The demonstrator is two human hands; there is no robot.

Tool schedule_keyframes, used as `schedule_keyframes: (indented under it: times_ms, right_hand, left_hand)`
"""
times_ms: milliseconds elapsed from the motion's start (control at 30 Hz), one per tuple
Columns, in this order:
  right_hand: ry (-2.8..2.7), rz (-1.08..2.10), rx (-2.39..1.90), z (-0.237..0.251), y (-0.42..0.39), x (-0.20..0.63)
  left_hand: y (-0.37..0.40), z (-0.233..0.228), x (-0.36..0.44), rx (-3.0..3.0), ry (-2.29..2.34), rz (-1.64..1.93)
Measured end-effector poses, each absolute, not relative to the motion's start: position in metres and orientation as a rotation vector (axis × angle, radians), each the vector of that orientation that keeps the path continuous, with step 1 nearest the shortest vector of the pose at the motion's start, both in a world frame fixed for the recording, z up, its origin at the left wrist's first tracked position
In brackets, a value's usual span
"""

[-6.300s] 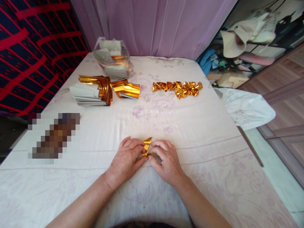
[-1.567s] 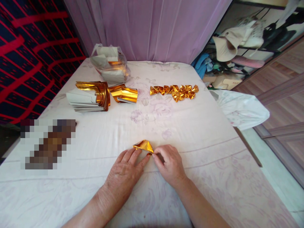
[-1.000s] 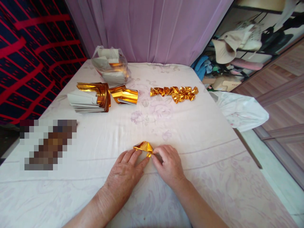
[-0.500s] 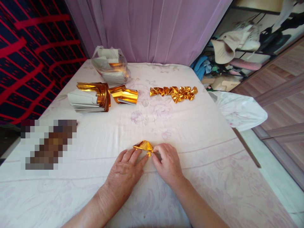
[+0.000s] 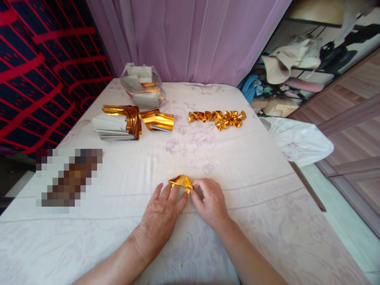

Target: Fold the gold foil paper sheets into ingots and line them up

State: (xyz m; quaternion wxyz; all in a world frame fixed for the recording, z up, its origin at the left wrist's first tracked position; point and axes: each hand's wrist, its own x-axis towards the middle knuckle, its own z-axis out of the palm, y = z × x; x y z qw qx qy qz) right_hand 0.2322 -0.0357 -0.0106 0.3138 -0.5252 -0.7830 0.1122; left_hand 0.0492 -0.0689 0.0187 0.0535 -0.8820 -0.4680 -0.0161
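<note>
A small folded piece of gold foil paper (image 5: 181, 182) lies on the tablecloth in front of me. My left hand (image 5: 162, 213) rests flat on the cloth, fingers spread, its fingertips touching the paper's near edge. At the paper's right corner, my right hand (image 5: 211, 202) is closed, thumb and forefinger pinching it. Farther back, a row of finished-looking folded gold foil pieces (image 5: 221, 118) sits right of the middle. To their left are a fanned stack of gold-and-white paper sheets (image 5: 115, 128) and a curled bundle of gold foil sheets (image 5: 160, 120).
A clear plastic bag (image 5: 142, 87) of more sheets stands at the table's back left. A pixelated patch (image 5: 69, 178) hides something at the left. White plastic (image 5: 303, 142) hangs off the right side, beside shelves with a cap (image 5: 276, 69). A purple curtain (image 5: 190, 43) hangs behind.
My left hand's fingers have spread a little and sit slightly lower on the foil paper. My right hand keeps its pinch. The whole view has shifted slightly.
</note>
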Motion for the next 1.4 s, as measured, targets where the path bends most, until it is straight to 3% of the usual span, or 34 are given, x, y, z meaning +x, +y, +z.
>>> schedule_keyframes:
  times_ms: [433,1000,1233,1400]
  right_hand:
    - [-2.132,0.258,-1.298,-0.009,-0.037,0.232]
    - [-2.289,0.185,-1.195,-0.005,-0.040,0.233]
    - [-2.331,0.188,-1.193,-0.003,-0.039,0.235]
    - [-2.402,0.147,-1.080,-0.002,-0.034,0.241]
  left_hand:
    - [-0.060,0.020,0.043,-2.748,-1.495,-0.126]
    - [-0.036,0.020,0.014,-2.707,-1.653,-0.624]
    - [-0.032,0.019,0.008,-2.859,-1.650,-0.424]
    - [-0.031,0.017,0.010,-2.829,-1.608,-0.480]
